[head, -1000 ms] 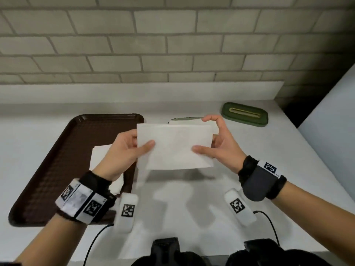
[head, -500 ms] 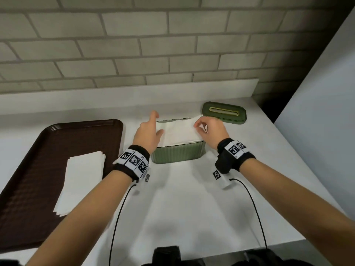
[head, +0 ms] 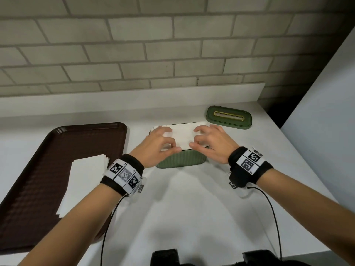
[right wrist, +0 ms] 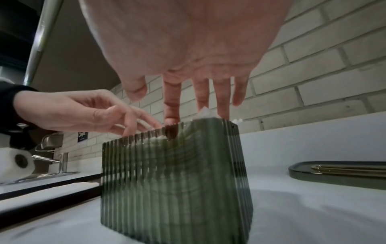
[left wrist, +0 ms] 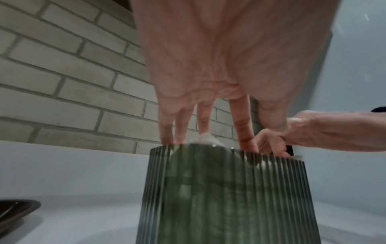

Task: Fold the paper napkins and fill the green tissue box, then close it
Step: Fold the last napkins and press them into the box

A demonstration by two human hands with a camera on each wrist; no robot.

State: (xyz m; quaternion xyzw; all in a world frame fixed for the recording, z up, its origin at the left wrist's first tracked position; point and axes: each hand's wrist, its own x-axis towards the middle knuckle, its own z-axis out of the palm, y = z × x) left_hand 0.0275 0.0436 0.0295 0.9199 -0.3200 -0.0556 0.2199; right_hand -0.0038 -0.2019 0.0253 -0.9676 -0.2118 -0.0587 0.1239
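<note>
Green ribbed tissue box [head: 181, 161] standing open-topped on the white surface [head: 192, 208], its long axis running left to right across the head view, parallel to the brick wall [head: 172, 45]. A folded white napkin [head: 184, 134] lies flat over the box's mouth, its long axis matching the box's. Left hand [head: 158, 145] at the napkin's left end, right hand [head: 210, 144] at its right end; in both, the fingers are spread and extended downward, tips touching the napkin at the box's rim. In the left wrist view, the fingers [left wrist: 243, 125] reach down into the box opening; in the right wrist view, the index fingertip [right wrist: 171, 115] dips just inside the rim. Whether either hand pinches the napkin cannot be told. The green lid [head: 228, 118], with a gold-edged slot along its length, lies flat behind and right of the box, apart from it. A brown tray [head: 38, 169] at left holds a stack of unfolded napkins [head: 84, 181].
</note>
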